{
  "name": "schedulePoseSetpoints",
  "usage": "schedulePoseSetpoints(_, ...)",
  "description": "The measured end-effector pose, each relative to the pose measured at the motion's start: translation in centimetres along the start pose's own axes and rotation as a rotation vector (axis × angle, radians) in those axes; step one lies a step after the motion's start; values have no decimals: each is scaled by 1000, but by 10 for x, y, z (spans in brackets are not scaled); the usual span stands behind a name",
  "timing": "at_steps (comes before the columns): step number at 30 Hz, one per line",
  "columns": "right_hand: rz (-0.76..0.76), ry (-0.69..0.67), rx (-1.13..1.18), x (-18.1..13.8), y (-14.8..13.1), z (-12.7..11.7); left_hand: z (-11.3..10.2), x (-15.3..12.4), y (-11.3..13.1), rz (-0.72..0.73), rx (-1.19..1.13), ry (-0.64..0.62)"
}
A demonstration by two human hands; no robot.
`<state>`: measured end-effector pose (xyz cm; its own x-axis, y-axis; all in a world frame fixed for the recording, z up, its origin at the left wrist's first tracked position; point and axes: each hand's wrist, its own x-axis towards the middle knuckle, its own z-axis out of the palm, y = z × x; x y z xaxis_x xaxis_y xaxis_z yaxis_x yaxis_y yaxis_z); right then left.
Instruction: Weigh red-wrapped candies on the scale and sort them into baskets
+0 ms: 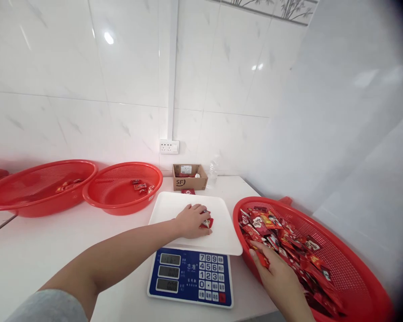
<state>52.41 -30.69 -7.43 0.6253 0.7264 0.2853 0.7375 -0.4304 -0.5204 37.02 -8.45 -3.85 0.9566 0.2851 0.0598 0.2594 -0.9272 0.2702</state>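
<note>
My left hand (190,222) reaches over the white tray (168,205) of a digital weighing scale (190,277), its fingers curled round several small red snack packets (207,221). At the near left side of a red plastic basket (352,250), my right hand (275,270) pinches a red snack packet (262,258) between thumb and fingers. Many red wrapped packets (289,241) are heaped inside that basket. The scale's blue panel faces me, with a keypad and three small displays.
Two more red baskets stand left, one (124,208) with a few packets, the other (43,208) farther off. Behind the tray are a small cardboard box (190,182), a red packet (188,192) and a clear plastic bottle (214,172). A tiled wall (130,125) borders the table.
</note>
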Motion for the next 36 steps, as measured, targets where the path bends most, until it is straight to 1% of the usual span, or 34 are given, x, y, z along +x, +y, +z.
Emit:
schedulePoseSetpoints(3, -13, 17, -2, 2, 4, 2, -10, -9, -8, 136, -21, -37)
schedulePoseSetpoints(5, -31, 40, 3, 3, 8, 5, -18, -16, -15, 154, -39, -28)
schedulePoseSetpoints(6, -41, 53, 6, 3, 10, 6, -23, -19, -21, 135, -47, -4)
schedulePoseSetpoints(8, -55, 75, 3, 4, 13, 8, -34, -27, -37, 46, -58, 75)
schedulePoseSetpoints(10, -49, 77, -14, 4, 14, 8, -45, -38, -59, -91, -65, 168)
schedulePoseSetpoints(12, -26, 55, -35, 4, 14, 7, -55, -53, -83, -242, -78, 235)
schedulePoseSetpoints(15, -9, 8, -46, 4, 11, 5, -65, -84, -113, -427, -124, 256)
schedulePoseSetpoints(18, -8, -17, -54, 3, 8, 3, -70, -118, -128, -562, -168, 251)
schedulePoseSetpoints(23, -10, 2, -70, 2, 10, 3, -74, -180, -147, -706, -213, 187)
schedulePoseSetpoints(26, -23, 1, -72, 3, 14, 5, -75, -224, -164, -835, -161, 164)
schedulePoseSetpoints(30, -51, 24, -87, 4, 19, 8, -82, -278, -181, -934, -50, 162)
schedulePoseSetpoints(33, -47, 17, -105, 4, 19, 8, -89, -297, -180, -943, -24, 116)
schedulePoseSetpoints(36, -16, -12, -101, 4, 17, 6, -85, -298, -162, -880, -107, -20)
